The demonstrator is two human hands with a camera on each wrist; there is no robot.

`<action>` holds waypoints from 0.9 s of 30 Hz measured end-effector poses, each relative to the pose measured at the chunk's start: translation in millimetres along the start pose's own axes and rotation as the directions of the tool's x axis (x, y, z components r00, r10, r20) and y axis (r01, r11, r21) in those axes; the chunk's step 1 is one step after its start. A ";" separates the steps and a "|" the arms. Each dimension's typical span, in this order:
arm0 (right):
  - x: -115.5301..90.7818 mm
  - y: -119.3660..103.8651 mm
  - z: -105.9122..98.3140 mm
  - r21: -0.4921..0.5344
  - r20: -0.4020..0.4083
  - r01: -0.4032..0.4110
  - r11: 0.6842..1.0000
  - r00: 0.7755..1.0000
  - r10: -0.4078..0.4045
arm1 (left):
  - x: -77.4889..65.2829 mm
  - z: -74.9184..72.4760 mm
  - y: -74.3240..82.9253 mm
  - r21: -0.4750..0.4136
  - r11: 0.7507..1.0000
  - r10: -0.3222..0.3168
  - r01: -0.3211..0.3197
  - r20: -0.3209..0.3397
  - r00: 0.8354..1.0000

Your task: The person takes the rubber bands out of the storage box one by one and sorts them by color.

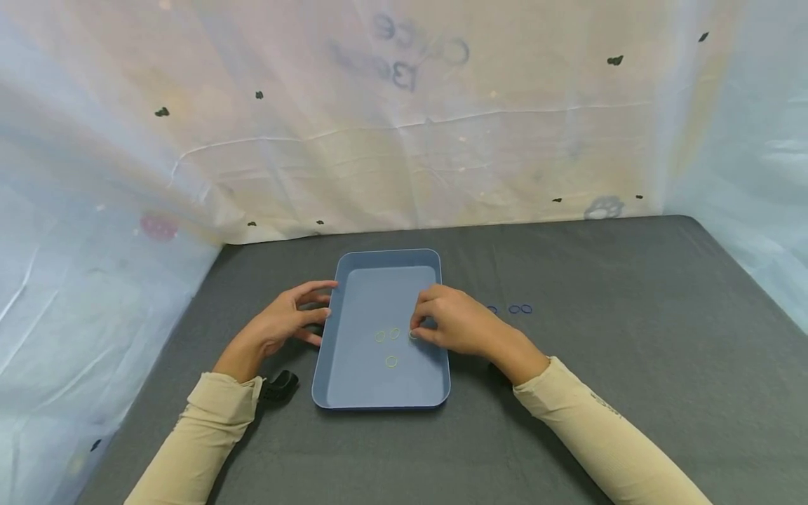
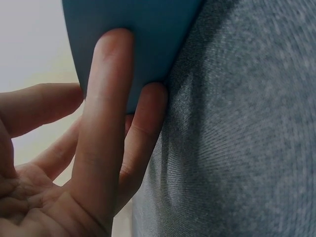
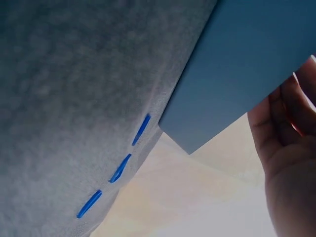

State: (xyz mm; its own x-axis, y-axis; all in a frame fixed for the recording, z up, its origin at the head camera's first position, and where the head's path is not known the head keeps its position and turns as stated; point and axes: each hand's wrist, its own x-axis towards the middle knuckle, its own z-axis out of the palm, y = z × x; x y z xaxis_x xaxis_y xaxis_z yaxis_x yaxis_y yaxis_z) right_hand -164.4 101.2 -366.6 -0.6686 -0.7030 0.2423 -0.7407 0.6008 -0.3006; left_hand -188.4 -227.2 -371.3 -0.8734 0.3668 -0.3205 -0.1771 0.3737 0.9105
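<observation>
A shallow blue-grey tray (image 1: 381, 403) lies on the table. My left hand (image 1: 287, 319) rests its spread fingertips against the tray's left side; the left wrist view shows those fingers (image 2: 103, 98) on the outer wall. Over the tray's right half, my right hand (image 1: 454, 319) pinches a small pale-yellow ring (image 1: 413, 336) between thumb and fingers, close to the tray floor. Other thin yellow rings (image 1: 391, 361) lie inside the tray, left of that hand. In the right wrist view the fingertips are mostly cut off and the tray wall hides the ring.
Three blue rings (image 3: 120, 168) lie in a row on the grey cloth (image 1: 600, 351), right of the tray. A black strap (image 1: 280, 386) shows at the left wrist. Behind the table hangs a pale translucent sheet (image 1: 410, 168) with dark marks.
</observation>
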 end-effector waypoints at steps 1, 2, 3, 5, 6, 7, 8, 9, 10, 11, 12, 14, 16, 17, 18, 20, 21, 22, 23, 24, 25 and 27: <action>-0.6 -0.1 -0.7 -0.001 -0.005 -0.005 1.000 1.000 0.005 | 0.1 0.0 0.1 -0.002 1.000 0.000 0.000 0.001 1.000; -1.1 -0.1 -1.3 -0.002 -0.008 -0.008 1.000 1.000 0.008 | 0.1 0.0 0.2 -0.004 1.000 0.000 0.000 0.001 1.000; -1.8 -0.1 -1.7 -0.002 -0.012 -0.011 1.000 1.000 0.011 | 0.1 -0.1 0.3 -0.005 1.000 0.000 0.000 0.001 1.000; -3.7 -0.6 -2.2 -0.001 -0.023 -0.010 1.000 1.000 0.010 | -0.2 -0.3 0.5 -0.007 1.000 0.000 0.000 0.000 1.000; -4.9 -0.9 -2.3 0.005 -0.033 -0.008 1.000 0.999 0.008 | -0.3 -0.3 0.7 -0.007 1.000 0.001 -0.001 0.002 1.000; -6.3 -1.3 -2.4 0.011 -0.043 -0.005 1.000 0.999 0.006 | -0.4 -0.2 0.8 -0.007 1.000 0.001 -0.001 0.002 1.000; -8.0 -1.7 -2.4 0.020 -0.052 -0.004 1.000 0.999 0.005 | -0.6 -0.1 0.9 -0.006 1.000 0.002 -0.002 0.003 1.000; -9.7 -2.1 -2.2 0.028 -0.061 -0.004 1.000 0.998 0.006 | -0.7 0.1 1.0 -0.006 1.000 0.001 -0.001 0.003 1.000; -11.1 -2.6 -2.4 0.038 -0.069 -0.002 0.999 0.998 0.005 | -1.0 0.2 1.2 -0.006 1.000 0.002 -0.002 0.003 1.000; -12.4 -2.6 -2.3 0.049 -0.076 -0.002 0.999 0.997 0.006 | -1.1 0.5 1.3 -0.007 1.000 0.003 -0.003 0.004 1.000; -13.3 -2.7 -2.5 0.058 -0.079 -0.006 0.998 0.997 0.011 | -1.2 0.6 1.3 -0.008 1.000 0.003 -0.003 0.002 1.000; -14.6 -2.8 -2.1 0.071 -0.082 -0.015 0.997 0.996 0.021 | -1.3 0.2 1.4 -0.005 1.000 0.003 -0.003 0.000 1.000; -15.0 -2.7 -2.3 0.079 -0.081 -0.020 0.997 0.996 0.026 | -1.2 0.0 1.3 -0.003 1.000 0.006 -0.006 0.001 1.000; -15.0 -2.4 -2.5 0.080 -0.081 -0.022 0.997 0.996 0.028 | -1.2 -0.1 1.1 -0.002 1.000 0.008 -0.008 0.001 1.000; -15.0 -2.4 -3.3 0.079 -0.083 -0.020 0.997 0.996 0.026 | -1.2 -0.2 1.1 0.000 1.000 0.009 -0.009 -0.001 1.000; -15.0 -1.8 -4.4 0.078 -0.082 -0.017 0.997 0.996 0.024 | -1.3 -0.1 1.1 0.001 1.000 0.011 -0.011 -0.004 1.000; -15.1 -1.3 -5.0 0.079 -0.084 -0.016 0.997 0.996 0.023 | -1.2 0.1 1.1 0.001 1.000 0.010 -0.010 -0.005 1.000; -15.4 -0.6 -5.6 0.079 -0.085 -0.017 0.997 0.996 0.023 | -1.2 0.3 1.1 0.001 1.000 0.008 -0.008 -0.006 1.000; -15.7 0.1 -6.2 0.077 -0.084 -0.020 0.997 0.996 0.027 | -1.1 0.3 1.1 0.001 1.000 0.007 -0.007 -0.007 1.000; -16.0 0.9 -6.9 0.077 -0.083 -0.023 0.997 0.996 0.030 | -1.0 0.4 1.1 -0.001 1.000 0.003 -0.003 -0.007 1.000; -16.3 2.0 -7.3 0.076 -0.080 -0.028 0.997 0.996 0.034 | -0.9 0.5 1.1 -0.003 1.000 0.002 -0.002 -0.005 1.000; -17.0 4.1 -8.6 0.073 -0.080 -0.035 0.997 0.996 0.041 | -0.6 0.4 1.0 -0.005 1.000 -0.001 0.001 0.000 1.000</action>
State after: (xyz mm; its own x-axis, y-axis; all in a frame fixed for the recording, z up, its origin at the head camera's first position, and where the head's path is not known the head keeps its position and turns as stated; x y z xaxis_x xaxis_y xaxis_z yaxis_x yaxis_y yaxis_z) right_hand -156.6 118.9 -364.0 -0.7018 -0.6450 0.3025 -0.7097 0.5959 -0.3758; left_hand -187.9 -226.8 -370.3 -0.8734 0.3663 -0.3210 -0.1802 0.3694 0.9116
